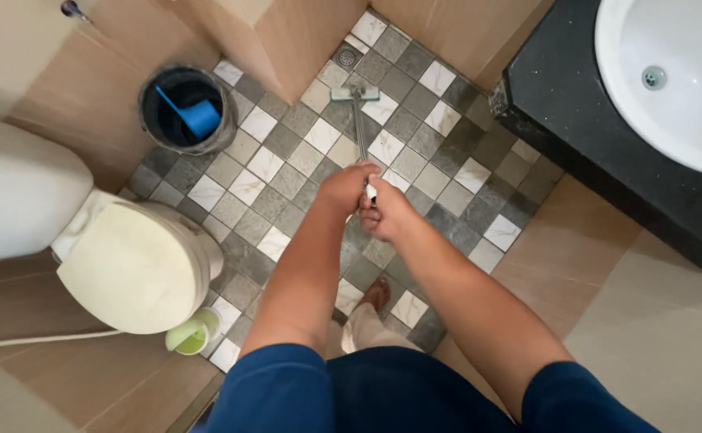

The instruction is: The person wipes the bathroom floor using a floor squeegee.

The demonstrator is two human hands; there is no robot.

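Floor brush [356,94] — head resting on the checkered tile floor [287,180] just beside the floor drain [346,57]. Left hand [346,187] and right hand [383,213] both clench its long handle [361,132] — left hand higher in view.

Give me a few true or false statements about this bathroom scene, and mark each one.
1. Both hands grip the long handle of the floor brush: left hand, right hand. True.
2. The toilet lid is up. False: it is closed.
3. A blue scoop sits in the dark bucket. True.
4. The brush head rests in the sink. False: it lies on the tiled floor near the floor drain.
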